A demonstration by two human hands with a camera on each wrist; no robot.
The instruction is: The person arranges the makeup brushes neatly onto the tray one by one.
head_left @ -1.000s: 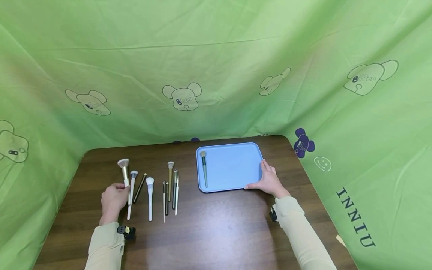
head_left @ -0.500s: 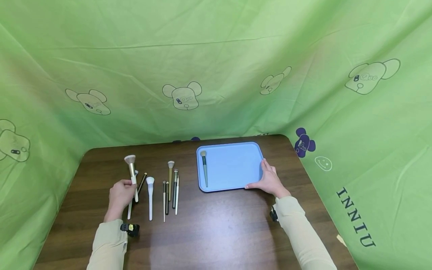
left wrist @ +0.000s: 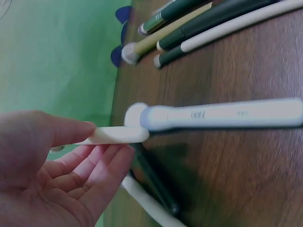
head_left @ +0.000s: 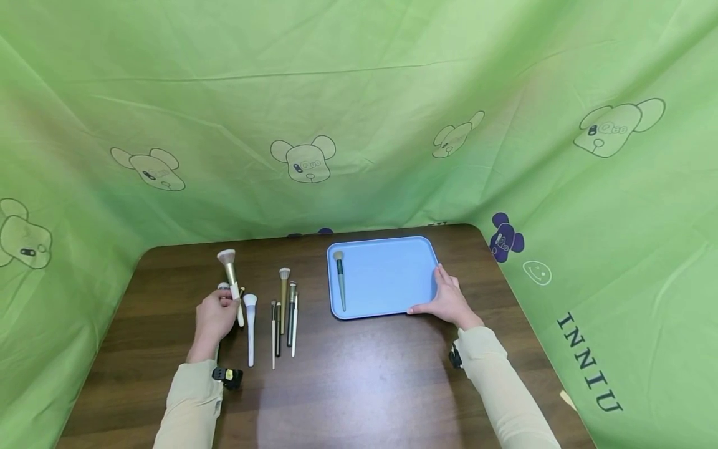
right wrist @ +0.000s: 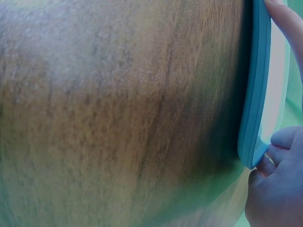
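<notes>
A large makeup brush point(head_left: 230, 270) with pale bristles, a metallic ferrule and a white handle is pinched between thumb and fingers of my left hand point(head_left: 214, 319). In the left wrist view its handle point(left wrist: 116, 135) points toward a white makeup brush point(left wrist: 213, 116) lying on the table. My right hand point(head_left: 447, 300) grips the near right corner of a blue tray point(head_left: 387, 277), thumb at the front rim and fingers along the right side. A green-handled brush point(head_left: 341, 280) lies inside the tray at its left end. Beneath the left hand, two brushes are partly hidden.
Right of the left hand, several brushes lie in a loose group, among them a gold-handled brush point(head_left: 283, 299) and a thin white one point(head_left: 294, 327). A green printed cloth point(head_left: 359, 125) surrounds the brown wooden table point(head_left: 348, 374) at the back and sides.
My left hand has moved right with the large makeup brush, lifting it across the two brushes below. My right hand and the tray have stayed put.
</notes>
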